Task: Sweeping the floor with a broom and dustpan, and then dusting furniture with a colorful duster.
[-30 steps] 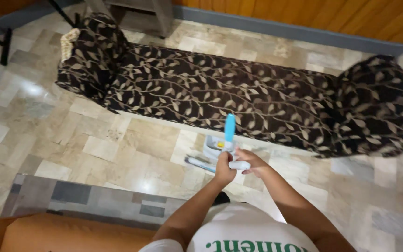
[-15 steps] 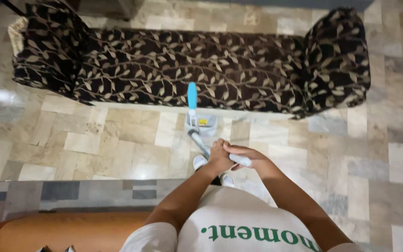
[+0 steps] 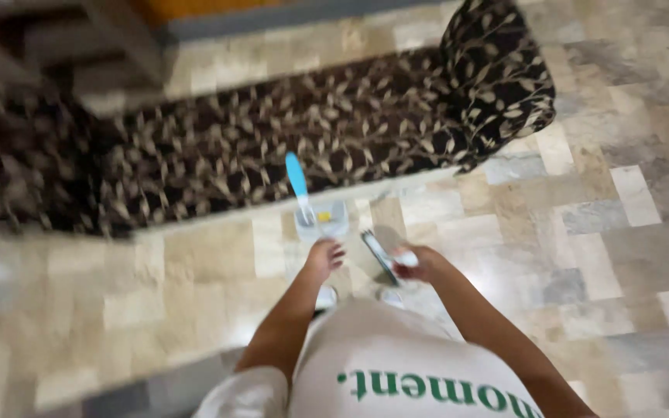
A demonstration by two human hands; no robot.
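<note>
— Well, biggest first: sofa (image 3: 272,139), dark with a pale leaf print, lying long across the tiled floor (image 3: 621,232). Blurred on the left side, sharper at the right armrest.

— And below that?

— Dustpan (image 3: 321,220), pale, standing on the tiles just in front of the sofa's front edge, blue handle (image 3: 296,174) rising upright from it. Probably parked there to stand by itself, since no hand grips it.

— Left hand (image 3: 324,255)?

— Hanging just below the dustpan, fingers loosely spread and pointing at it. Holding nothing, as far as visible; touching the pan or not, hard to tell through the blur.

— Right hand (image 3: 420,265)?

— Curled closed round the white end of a broom (image 3: 381,255), a slim dark-and-pale stick slanting up and left toward the dustpan. Kept low and tilted, seemingly so the far end stays near the pan's mouth. Working end too smeared to make out.

— Anything smaller?

— Two pale shoes (image 3: 327,296) peeking out on the tiles above the white shirt (image 3: 396,364), right beneath both hands.
</note>
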